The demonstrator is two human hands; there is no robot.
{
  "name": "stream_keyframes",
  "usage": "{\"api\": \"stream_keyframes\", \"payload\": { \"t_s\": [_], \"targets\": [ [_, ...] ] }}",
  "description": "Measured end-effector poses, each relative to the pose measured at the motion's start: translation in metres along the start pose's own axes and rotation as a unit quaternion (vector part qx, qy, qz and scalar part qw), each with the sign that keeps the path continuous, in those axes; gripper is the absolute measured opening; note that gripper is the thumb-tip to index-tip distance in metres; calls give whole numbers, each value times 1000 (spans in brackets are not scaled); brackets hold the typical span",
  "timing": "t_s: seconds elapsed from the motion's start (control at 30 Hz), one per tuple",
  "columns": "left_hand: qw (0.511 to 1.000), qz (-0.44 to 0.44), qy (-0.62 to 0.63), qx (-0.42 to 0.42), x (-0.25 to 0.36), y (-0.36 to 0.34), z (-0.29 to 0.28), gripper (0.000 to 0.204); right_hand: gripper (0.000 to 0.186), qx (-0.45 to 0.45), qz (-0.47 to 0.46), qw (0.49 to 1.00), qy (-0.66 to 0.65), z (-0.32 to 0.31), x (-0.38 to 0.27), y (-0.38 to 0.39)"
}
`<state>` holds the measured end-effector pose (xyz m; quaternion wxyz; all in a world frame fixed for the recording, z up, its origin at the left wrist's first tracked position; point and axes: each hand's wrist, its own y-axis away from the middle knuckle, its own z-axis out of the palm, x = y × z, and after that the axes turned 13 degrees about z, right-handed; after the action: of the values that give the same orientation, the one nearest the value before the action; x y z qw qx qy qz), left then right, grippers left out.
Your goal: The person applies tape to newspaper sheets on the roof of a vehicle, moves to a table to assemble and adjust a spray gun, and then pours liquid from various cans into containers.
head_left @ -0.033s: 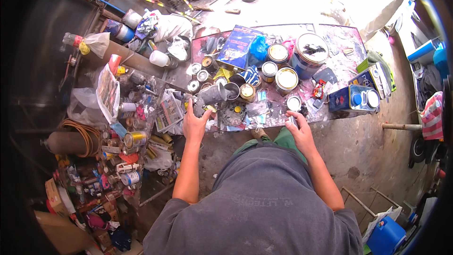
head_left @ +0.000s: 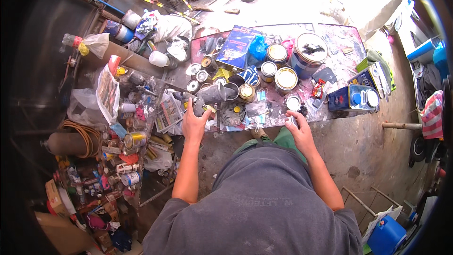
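- Compared with the earlier picture, I see nothing that has moved; both hands are at the same places at the near edge of the paint-stained table (head_left: 340, 38).
- The left hand (head_left: 194, 123) is half open, with fingers raised and thumb spread, and it touches the base of the grey metal vessel (head_left: 213, 95). I cannot tell if it really grips it.
- The right hand (head_left: 298, 130) is curled at the table edge around something small, which I cannot make out, just below a small white-lidded can (head_left: 293, 102).
- The vessel lies tilted near the front left part of the table. Its long axis runs from lower left to upper right, and its mouth points right, towards the tan-lidded can (head_left: 246, 91).
- Possible trouble: the vessel is on its side, so any liquid inside could run out.
- The cans stand very close together, so a push from the left hand could knock over a neighbour or send clutter over the edge.
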<state>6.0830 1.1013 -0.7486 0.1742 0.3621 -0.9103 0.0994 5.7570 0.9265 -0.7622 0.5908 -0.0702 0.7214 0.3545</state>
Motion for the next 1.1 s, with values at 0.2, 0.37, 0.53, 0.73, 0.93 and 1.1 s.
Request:
{"api": "stream_keyframes", "payload": {
  "t_s": [0.2,0.37,0.53,0.73,0.93,1.1],
  "targets": [
    [999,31,-21,-8,2,-7,-2,92,42,12,-8,1000,6,-3,2,-1],
    [999,30,-25,-21,4,-7,-3,92,41,20,-15,999,22,-4,-4,2],
    [996,69,-53,-3,3,-8,-1,93,42,21,-14,999,29,-5,-6,2],
    [994,82,-71,-9,5,-10,-5,93,44,24,-20,998,60,-4,-7,2],
    [993,96,-68,-9,6,-11,-6,93,40,0,-16,997,79,-8,1,3],
    [992,105,-71,-5,9,-11,-7,91,47,-99,132,976,-141,-14,18,-2]
  ]
}}
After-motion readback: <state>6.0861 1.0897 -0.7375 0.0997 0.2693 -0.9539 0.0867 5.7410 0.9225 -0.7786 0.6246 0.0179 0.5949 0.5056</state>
